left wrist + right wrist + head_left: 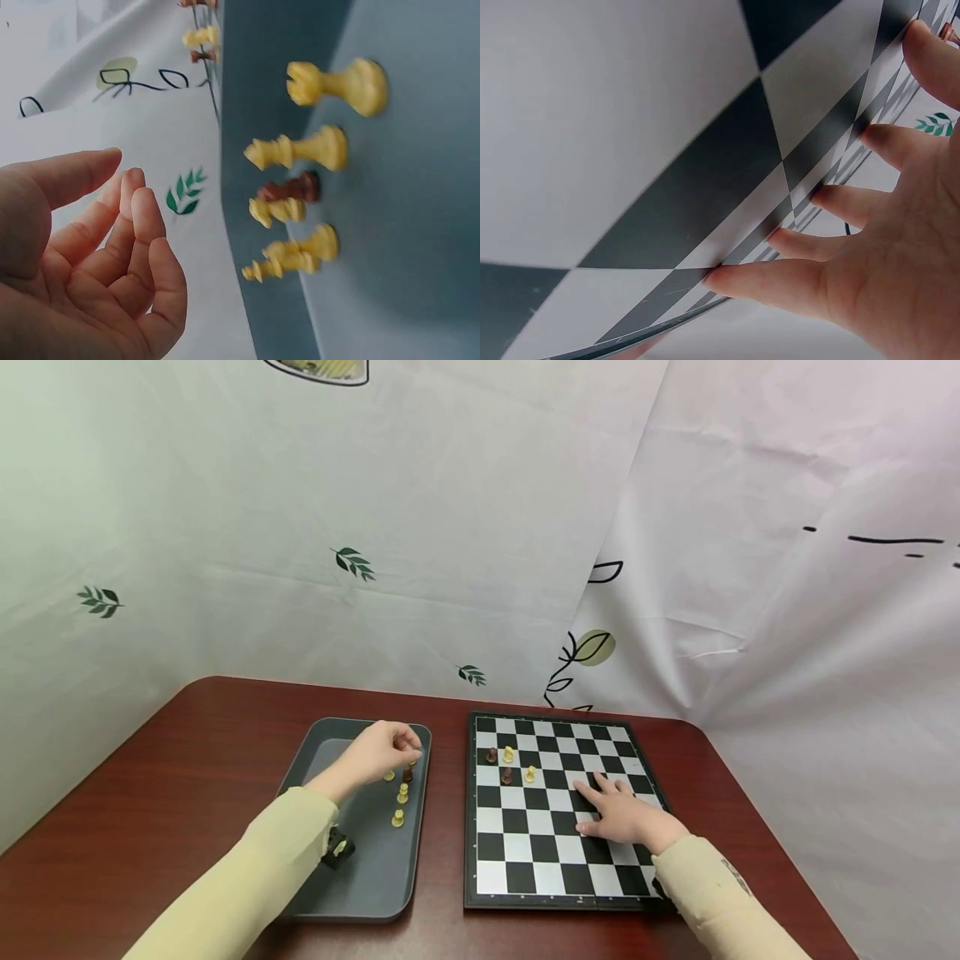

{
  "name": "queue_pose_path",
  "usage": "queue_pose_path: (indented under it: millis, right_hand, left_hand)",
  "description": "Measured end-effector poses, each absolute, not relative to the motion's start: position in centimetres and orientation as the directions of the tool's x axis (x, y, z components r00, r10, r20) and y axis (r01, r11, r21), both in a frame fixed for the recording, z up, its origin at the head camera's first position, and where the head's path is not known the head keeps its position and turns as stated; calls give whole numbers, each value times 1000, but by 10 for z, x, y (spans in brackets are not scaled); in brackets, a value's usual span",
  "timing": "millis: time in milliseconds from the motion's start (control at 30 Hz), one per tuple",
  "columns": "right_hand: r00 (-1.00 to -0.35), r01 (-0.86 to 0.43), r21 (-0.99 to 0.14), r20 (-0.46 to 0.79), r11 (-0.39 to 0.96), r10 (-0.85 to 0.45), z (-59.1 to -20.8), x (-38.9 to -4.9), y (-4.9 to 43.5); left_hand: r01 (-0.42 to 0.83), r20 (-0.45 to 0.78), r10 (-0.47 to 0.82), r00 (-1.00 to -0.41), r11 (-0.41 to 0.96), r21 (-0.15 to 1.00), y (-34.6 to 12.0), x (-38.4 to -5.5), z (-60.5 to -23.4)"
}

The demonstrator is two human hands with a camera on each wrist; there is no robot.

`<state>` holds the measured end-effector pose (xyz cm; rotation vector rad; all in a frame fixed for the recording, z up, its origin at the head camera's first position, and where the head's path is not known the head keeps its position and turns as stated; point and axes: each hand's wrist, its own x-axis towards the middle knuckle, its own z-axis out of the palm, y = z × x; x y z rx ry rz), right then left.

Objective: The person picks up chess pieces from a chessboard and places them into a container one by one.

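My left hand (378, 752) is over the far right part of a grey tray (375, 878). Its fingers are loosely bent, and nothing shows between thumb and fingertips in the left wrist view. Near it stand several cream chess pieces, among them a rook (352, 86) and a taller piece (307, 148), with a dark brown piece (296, 187) among them. My right hand (622, 817) has its fingers spread, fingertips at the surface of a black-and-white chessboard (517, 847). Two brown pieces (491, 755) and two cream pieces (530, 773) stand toward the board's far left.
Tray and board lie side by side on a dark red wooden table (187, 760), a strip of tabletop between them. Behind the table hangs a pale cloth (450, 527) with leaf prints.
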<state>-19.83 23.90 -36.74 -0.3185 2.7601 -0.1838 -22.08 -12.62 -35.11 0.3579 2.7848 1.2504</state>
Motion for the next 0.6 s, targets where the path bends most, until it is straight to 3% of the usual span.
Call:
queue_pose_path:
  millis: [600]
  right_hand:
    - [-915, -194, -152, -327, 969, -235, -370, -200, 239]
  left_hand:
    - [220, 62, 271, -961, 604, 766, -72, -222, -332]
